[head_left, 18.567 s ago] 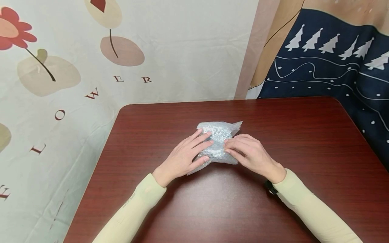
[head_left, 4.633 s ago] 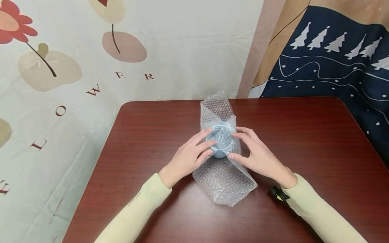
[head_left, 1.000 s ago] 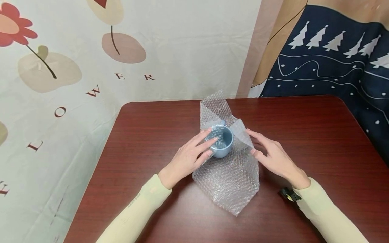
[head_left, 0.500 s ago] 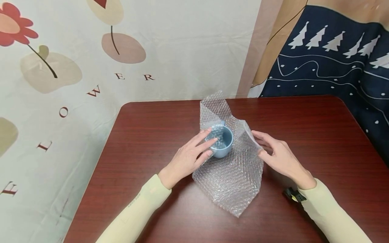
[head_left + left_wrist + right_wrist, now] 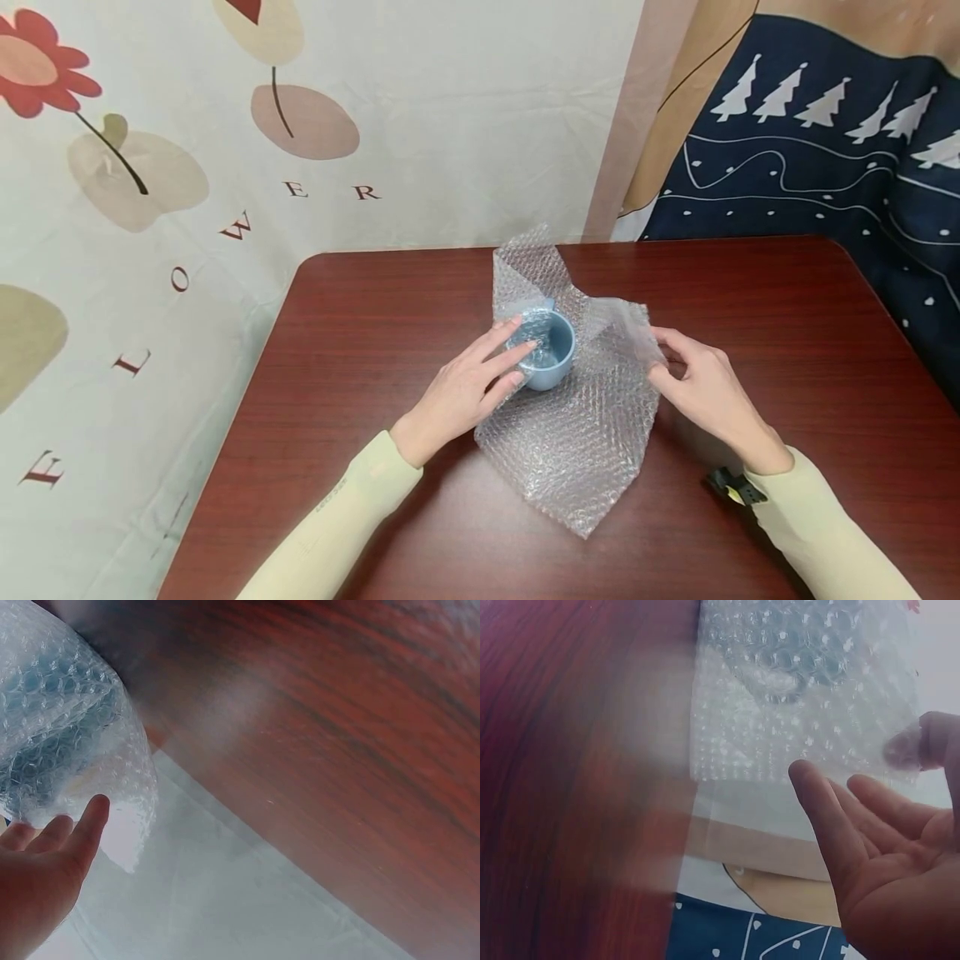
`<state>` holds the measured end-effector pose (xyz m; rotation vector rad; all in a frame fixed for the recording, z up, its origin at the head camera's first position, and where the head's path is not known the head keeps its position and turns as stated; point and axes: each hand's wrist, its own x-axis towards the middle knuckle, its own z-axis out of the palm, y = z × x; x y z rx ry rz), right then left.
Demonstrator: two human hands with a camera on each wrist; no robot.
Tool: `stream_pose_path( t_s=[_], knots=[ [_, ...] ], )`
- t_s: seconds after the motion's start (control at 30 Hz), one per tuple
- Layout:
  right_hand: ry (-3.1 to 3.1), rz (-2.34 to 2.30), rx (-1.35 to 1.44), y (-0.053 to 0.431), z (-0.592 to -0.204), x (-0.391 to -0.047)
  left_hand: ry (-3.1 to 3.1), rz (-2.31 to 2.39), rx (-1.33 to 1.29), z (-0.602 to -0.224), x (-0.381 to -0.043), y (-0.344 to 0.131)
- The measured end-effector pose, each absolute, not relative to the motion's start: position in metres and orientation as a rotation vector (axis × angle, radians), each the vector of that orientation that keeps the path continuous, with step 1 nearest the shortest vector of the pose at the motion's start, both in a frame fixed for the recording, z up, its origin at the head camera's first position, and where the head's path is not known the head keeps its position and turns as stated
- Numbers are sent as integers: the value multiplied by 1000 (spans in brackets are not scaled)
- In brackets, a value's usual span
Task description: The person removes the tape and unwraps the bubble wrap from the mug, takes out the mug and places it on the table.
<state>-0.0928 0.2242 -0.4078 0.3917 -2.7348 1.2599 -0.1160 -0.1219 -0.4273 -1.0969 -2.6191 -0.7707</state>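
Observation:
A light-blue mug (image 5: 557, 357) stands upright on a sheet of clear bubble wrap (image 5: 573, 454), its handle at the far side. Part of the wrap still covers the mug's left side. My left hand (image 5: 461, 387) rests spread fingers on that covered side, at the rim. My right hand (image 5: 708, 387) pinches the wrap's right edge between thumb and fingers, well to the right of the mug. In the right wrist view, the lifted flap (image 5: 735, 742) passes between thumb and fingers. Bubble wrap (image 5: 60, 712) also shows above the left fingers in the left wrist view.
The dark red wooden table (image 5: 360, 308) has rounded far corners. A pale flower-print cloth (image 5: 465, 125) hangs behind it and on the left. Dark blue tree-print fabric (image 5: 787, 175) hangs at the right. A black wristband (image 5: 735, 486) sits on the right wrist.
The wrapped bundle from earlier is partly unfolded, exposing the mug. Over the last second, my right hand has drawn the flap rightward, away from the mug; the left hand stays put.

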Motion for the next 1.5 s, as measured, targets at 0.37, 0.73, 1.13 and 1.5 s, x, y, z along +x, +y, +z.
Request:
stream_pose_path(
  t_s=[0.37,0.73,1.13,1.5],
  knots=[
    [-2628,1204,182,231,-408,-96,-2631,-769,-1093,-427,-116,-121],
    [-2556,1202,120,245,-408,-102,-2641,-758,-1094,-428,-117,-122],
    [-2721,1045,151,265,-408,-104,-2637,-765,-1099,-428,-118,-121],
    [-2801,1019,162,275,-416,-109,-2653,-758,-1092,-427,-117,-121]
  ],
)
